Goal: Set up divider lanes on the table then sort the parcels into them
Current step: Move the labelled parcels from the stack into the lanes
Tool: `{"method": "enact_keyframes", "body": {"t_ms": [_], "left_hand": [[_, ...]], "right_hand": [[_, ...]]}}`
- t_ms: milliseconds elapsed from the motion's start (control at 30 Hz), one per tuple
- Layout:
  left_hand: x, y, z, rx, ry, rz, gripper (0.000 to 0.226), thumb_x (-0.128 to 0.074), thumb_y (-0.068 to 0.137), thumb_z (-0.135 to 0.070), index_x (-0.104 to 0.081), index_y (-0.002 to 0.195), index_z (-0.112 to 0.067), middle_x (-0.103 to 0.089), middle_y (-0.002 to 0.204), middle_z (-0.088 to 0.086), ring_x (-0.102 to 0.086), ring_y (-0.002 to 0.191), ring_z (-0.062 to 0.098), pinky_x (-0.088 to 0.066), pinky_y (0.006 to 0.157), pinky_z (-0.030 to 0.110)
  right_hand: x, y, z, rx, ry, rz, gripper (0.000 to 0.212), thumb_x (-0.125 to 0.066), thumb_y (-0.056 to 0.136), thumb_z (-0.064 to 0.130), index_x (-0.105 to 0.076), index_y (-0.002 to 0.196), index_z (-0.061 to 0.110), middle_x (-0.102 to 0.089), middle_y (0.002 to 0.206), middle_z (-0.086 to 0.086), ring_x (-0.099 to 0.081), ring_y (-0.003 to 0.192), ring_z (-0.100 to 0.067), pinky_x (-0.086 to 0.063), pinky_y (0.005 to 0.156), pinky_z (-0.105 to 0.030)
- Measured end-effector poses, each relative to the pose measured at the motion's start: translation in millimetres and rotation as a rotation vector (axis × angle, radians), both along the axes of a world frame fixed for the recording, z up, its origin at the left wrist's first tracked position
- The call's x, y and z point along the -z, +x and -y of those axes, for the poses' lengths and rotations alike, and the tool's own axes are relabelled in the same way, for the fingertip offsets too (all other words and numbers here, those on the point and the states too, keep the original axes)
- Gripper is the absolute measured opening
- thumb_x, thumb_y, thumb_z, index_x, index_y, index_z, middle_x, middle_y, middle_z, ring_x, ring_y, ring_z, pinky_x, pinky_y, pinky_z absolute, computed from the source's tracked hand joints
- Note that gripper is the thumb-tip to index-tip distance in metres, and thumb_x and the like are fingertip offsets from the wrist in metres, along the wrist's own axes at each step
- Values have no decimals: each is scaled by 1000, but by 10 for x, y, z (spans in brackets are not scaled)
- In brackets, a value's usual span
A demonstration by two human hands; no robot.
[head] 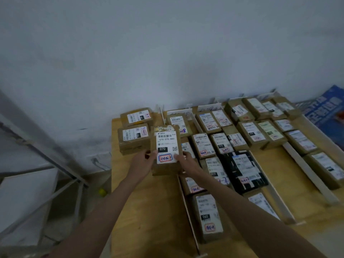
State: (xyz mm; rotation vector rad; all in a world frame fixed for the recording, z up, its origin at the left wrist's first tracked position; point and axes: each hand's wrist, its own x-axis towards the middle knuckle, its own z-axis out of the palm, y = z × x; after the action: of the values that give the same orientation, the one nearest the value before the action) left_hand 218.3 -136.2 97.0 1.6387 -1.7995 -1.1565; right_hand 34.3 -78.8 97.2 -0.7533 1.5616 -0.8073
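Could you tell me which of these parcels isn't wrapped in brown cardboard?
The black parcel, lying flat between the white dividers right of the held parcel; all others look brown.

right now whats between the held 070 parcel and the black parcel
In the head view, between the held 070 parcel and the black parcel lies a brown parcel, also labelled 070, flat on the table.

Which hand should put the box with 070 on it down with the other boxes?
Probably the right hand. Both hands grip the 070 parcel, but the divider lanes lie to its right, farther from the left hand.
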Motion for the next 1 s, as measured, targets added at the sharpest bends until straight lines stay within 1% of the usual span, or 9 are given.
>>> {"method": "enact_keyframes", "body": {"t_ms": [100, 167, 233, 333, 433, 600, 800, 967, 1000], "left_hand": [[-112, -270, 14, 106, -109, 94, 44, -37, 102, -51, -66, 105, -18, -69, 93, -3, -61, 76, 5, -43, 61, 20], [-133, -468, 9, 149, -184, 164, 52, -31, 101, -57, -67, 109, -21, -68, 99, -3, -64, 87, 13, -51, 72, 29], [-166, -682, -39, 196, -260, 248, 54, -27, 101, -56, -63, 122, -22, -64, 116, 1, -61, 106, 20, -53, 88, 41], [-232, -1027, -164, 287, -402, 378, 50, -28, 104, -48, -56, 134, -20, -57, 132, 4, -54, 120, 25, -48, 97, 42], [-261, -1371, -348, 346, -511, 490, 46, -31, 104, -44, -57, 131, -19, -57, 131, 4, -57, 116, 24, -47, 95, 41], [-253, -2057, -834, 434, -625, 603, 45, -35, 103, -42, -60, 130, -16, -58, 132, 5, -58, 117, 25, -45, 98, 42], [-118, -2977, -1525, 496, -655, 656, 51, -29, 103, -46, -57, 133, -17, -53, 140, 3, -50, 128, 23, -38, 108, 41], [-48, -3537, -1989, 490, -652, 603, 58, -26, 98, -47, -64, 126, -14, -62, 130, 7, -57, 120, 25, -42, 103, 43], [-42, -3636, -2054, 490, -646, 601, 57, -26, 99, -47, -63, 127, -14, -61, 131, 6, -56, 121, 25, -42, 104, 43]], "right_hand": [[-75, -277, -140, 90, -44, -16, 58, -52, 97, 50, -33, 144, 21, -59, 123, -3, -62, 106, -18, -58, 85, -38], [-106, -483, -256, 141, -57, -33, 57, -52, 97, 50, -35, 142, 20, -59, 124, -5, -62, 106, -20, -59, 84, -39], [-142, -704, -396, 194, -68, -35, 56, -52, 97, 48, -34, 142, 19, -60, 123, -6, -64, 103, -21, -60, 80, -38], [-224, -1046, -653, 242, -86, -101, 59, -51, 98, 49, -34, 145, 18, -60, 114, 0, -63, 94, -15, -59, 73, -33], [-254, -1419, -926, 302, -92, -139, 54, -50, 99, 48, -36, 141, 17, -56, 116, -3, -59, 95, -16, -58, 80, -36], [-240, -2133, -1486, 368, -123, -191, 48, -53, 95, 52, -43, 130, 21, -64, 122, -5, -65, 104, -22, -57, 89, -47], [-204, -3044, -2251, 382, -91, -230, 49, -51, 97, 49, -43, 134, 18, -67, 117, -5, -68, 98, -20, -59, 84, -41], [-153, -3701, -2765, 395, -82, -251, 47, -49, 99, 47, -45, 133, 16, -68, 112, -4, -67, 94, -18, -59, 78, -38], [-157, -3798, -2840, 405, -81, -254, 45, -49, 99, 46, -45, 133, 15, -68, 109, -3, -67, 91, -16, -58, 73, -35]]}}
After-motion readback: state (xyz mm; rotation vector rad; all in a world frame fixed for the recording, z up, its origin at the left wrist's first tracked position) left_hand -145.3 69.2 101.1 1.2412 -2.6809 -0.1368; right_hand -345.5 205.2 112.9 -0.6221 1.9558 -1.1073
